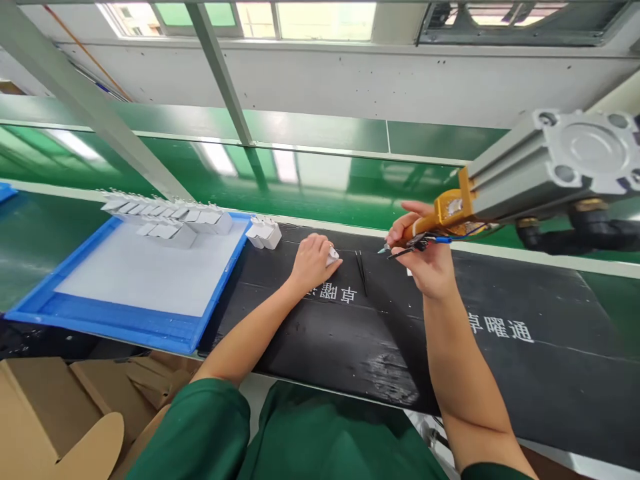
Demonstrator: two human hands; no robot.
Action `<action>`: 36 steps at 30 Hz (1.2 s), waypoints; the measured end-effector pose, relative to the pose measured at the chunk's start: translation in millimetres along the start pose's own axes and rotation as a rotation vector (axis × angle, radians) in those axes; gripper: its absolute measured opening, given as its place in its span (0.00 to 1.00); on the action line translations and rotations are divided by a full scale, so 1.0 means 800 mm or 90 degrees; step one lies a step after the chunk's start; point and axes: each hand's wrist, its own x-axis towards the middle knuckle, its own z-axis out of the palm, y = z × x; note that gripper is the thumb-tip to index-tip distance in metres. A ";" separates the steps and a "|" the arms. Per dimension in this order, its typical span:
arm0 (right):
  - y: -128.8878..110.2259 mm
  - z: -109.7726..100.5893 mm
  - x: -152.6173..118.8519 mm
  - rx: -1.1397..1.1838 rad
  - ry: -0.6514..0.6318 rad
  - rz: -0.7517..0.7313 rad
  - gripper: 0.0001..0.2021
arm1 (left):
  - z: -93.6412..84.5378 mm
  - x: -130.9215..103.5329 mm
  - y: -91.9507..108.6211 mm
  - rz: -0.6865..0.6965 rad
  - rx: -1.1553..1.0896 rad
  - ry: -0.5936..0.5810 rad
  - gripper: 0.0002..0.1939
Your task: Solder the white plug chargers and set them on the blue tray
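My left hand (313, 261) is closed round a small white plastic piece (333, 255) on the black mat, with one end showing past the fingers. My right hand (431, 260) is raised above the mat, fingers and thumb around a tool with an orange barrel (419, 229) and a thin pale-teal tip (383, 249) that points left toward the white piece. The tip and the piece are apart. A grey metal cylinder (540, 160) joins the barrel's rear end. Black tweezers (361, 272) lie between my hands. A few white plug housings (263, 233) stand beside my left hand.
A blue tray (200, 327) lined with a white sheet is at the left, with rows of white housings (170, 217) along its far side. The black mat (345, 350) covers the bench before me. Cardboard boxes (45, 407) sit below left. Behind the mat runs a green surface (320, 193).
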 end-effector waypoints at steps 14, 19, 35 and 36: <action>-0.001 -0.001 0.000 0.007 0.012 0.023 0.23 | -0.044 0.002 -0.094 -0.392 0.024 0.126 0.54; 0.001 -0.002 0.000 0.003 0.022 0.022 0.23 | -0.044 0.001 -0.104 -0.411 0.030 0.095 0.54; 0.001 -0.004 0.000 0.012 0.022 0.035 0.25 | -0.097 0.005 -0.103 -0.309 -0.931 0.183 0.41; 0.002 -0.004 0.001 0.010 0.024 0.035 0.24 | -0.104 0.001 -0.098 -0.292 -0.961 0.181 0.42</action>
